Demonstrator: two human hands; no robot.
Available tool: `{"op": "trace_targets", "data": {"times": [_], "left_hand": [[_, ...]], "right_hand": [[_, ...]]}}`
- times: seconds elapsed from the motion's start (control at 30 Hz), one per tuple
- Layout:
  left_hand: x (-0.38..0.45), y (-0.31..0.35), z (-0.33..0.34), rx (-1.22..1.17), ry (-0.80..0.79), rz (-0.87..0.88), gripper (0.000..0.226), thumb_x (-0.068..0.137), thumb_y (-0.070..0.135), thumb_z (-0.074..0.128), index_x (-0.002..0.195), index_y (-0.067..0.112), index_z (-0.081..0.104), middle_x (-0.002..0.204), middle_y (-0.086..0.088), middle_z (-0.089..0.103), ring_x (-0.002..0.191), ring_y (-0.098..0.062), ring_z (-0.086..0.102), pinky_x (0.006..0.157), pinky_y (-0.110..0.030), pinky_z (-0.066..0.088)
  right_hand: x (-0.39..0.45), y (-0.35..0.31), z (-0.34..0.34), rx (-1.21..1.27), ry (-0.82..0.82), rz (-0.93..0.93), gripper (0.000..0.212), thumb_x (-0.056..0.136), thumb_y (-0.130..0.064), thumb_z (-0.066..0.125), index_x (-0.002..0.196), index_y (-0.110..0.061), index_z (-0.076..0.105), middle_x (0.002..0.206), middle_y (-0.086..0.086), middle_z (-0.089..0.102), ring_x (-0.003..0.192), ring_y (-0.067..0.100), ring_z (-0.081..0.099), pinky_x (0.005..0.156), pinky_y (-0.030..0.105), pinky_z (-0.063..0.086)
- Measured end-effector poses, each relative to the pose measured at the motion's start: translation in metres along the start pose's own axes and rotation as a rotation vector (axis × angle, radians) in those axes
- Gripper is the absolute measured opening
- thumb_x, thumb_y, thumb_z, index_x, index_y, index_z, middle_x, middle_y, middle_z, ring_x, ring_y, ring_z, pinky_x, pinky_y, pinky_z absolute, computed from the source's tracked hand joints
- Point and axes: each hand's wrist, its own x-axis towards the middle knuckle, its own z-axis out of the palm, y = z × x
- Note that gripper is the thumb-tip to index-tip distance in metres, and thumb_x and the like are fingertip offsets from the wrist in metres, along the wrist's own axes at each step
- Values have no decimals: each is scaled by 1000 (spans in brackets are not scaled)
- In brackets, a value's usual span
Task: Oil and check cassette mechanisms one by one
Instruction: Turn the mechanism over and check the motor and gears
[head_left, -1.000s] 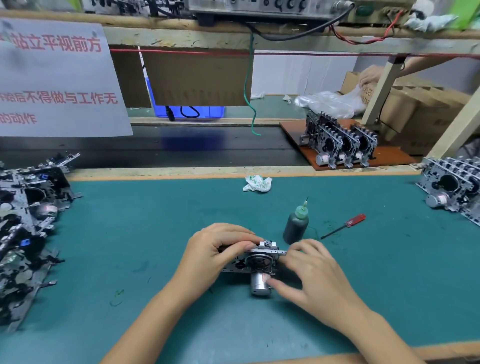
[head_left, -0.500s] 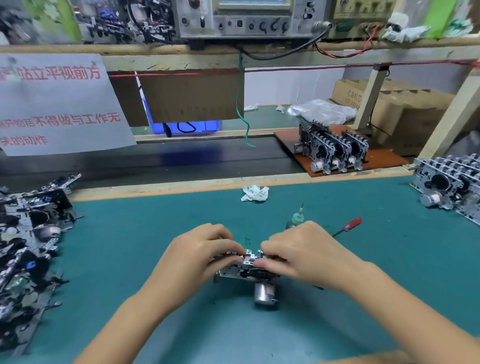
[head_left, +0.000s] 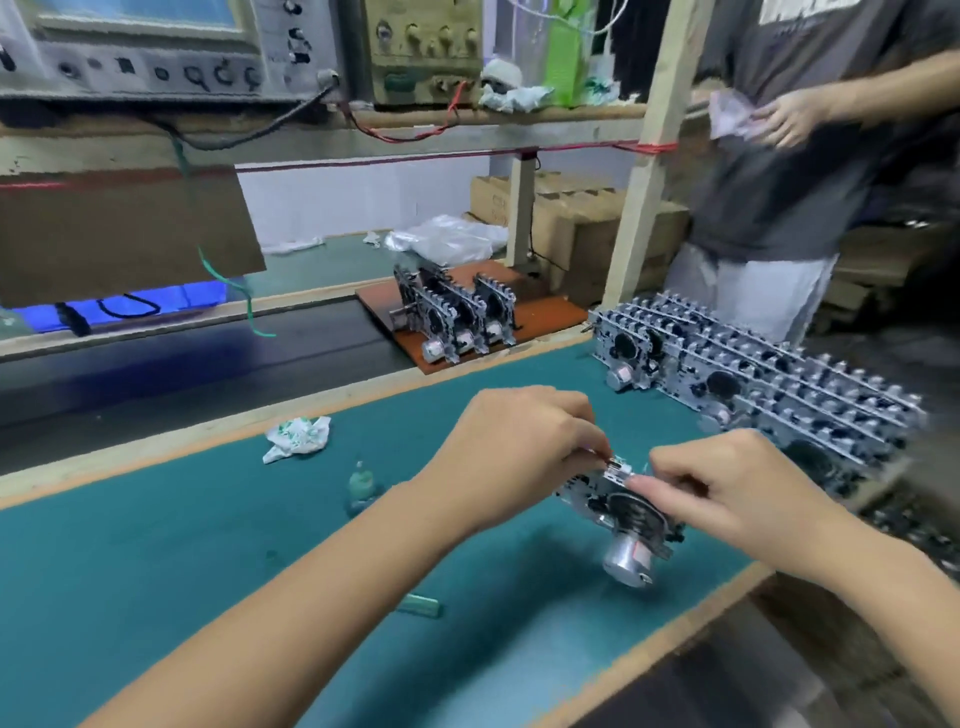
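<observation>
Both hands hold one cassette mechanism (head_left: 621, 512) above the bench (head_left: 156, 545), near its front right edge. The left hand (head_left: 511, 454) pinches its top edge with curled fingers; the right hand (head_left: 727, 493) grips its right side, thumb on the face. One oil bottle (head_left: 362, 486) stands blurred left of them. On the orange board (head_left: 545, 312) stand three mechanisms (head_left: 454, 317); the row (head_left: 753, 384) at the right edge is too blurred to count. Against half a second ago, the held mechanism sits further right and raised.
</observation>
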Motion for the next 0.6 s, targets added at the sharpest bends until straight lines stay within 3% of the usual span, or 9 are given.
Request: {"op": "trace_targets", "data": {"times": [0.3,0.43,0.6], "left_hand": [[130,37,77,49,-106,80,20,93,32,56,108,30,70,105,8,62,101,-18,59,71,-30,46],[154,43,97,14,-171,97,21,92,28,59,109,26,71,104,2,64,100,-21,59,73,-30,43],[160,47,115,-32,-240,107,24,94,26,58,114,23,68,111,-1,64,103,-22,59,82,-34,48]], "right_hand": [[-53,104,-15,-146,79,330,48,88,-40,55,54,-27,23,41,-4,29,40,3,31,49,28,33],[-64,124,-16,-227,49,425,47,86,-44,54,54,-24,27,38,-6,29,40,4,31,45,27,27],[-75,131,-11,-267,46,543,45,86,-49,53,56,-24,31,42,-5,38,44,13,42,49,29,36]]}}
